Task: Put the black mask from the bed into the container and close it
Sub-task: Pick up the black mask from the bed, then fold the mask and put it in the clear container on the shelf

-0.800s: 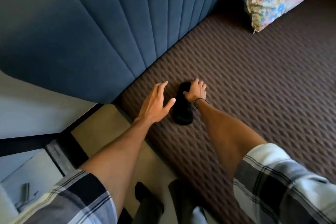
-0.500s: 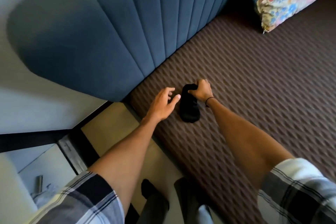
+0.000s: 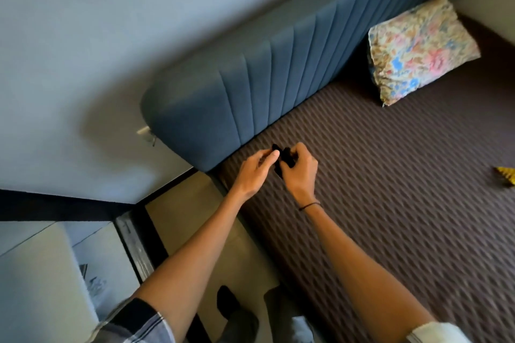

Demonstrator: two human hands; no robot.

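Black mask [image 3: 282,160] now lifted, bunched between left hand [image 3: 257,168], right hand [image 3: 301,168]

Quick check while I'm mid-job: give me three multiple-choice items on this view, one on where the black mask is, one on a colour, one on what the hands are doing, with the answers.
1. Where is the black mask?
A. Flat on the floor
B. Between both hands, near the headboard end of the bed
C. On the floral pillow

2. What colour is the padded headboard?
A. Blue
B. Red
C. White

3. What state are the hands in?
A. Both spread flat on the bedcover
B. Only the left hand touches the mask
C. Both closed on the mask

Answers:
1. B: the mask is bunched between the left hand and the right hand, close to the headboard.
2. A: its ribbed upholstery is dark blue.
3. C: fingers of both hands curl around the dark cloth.
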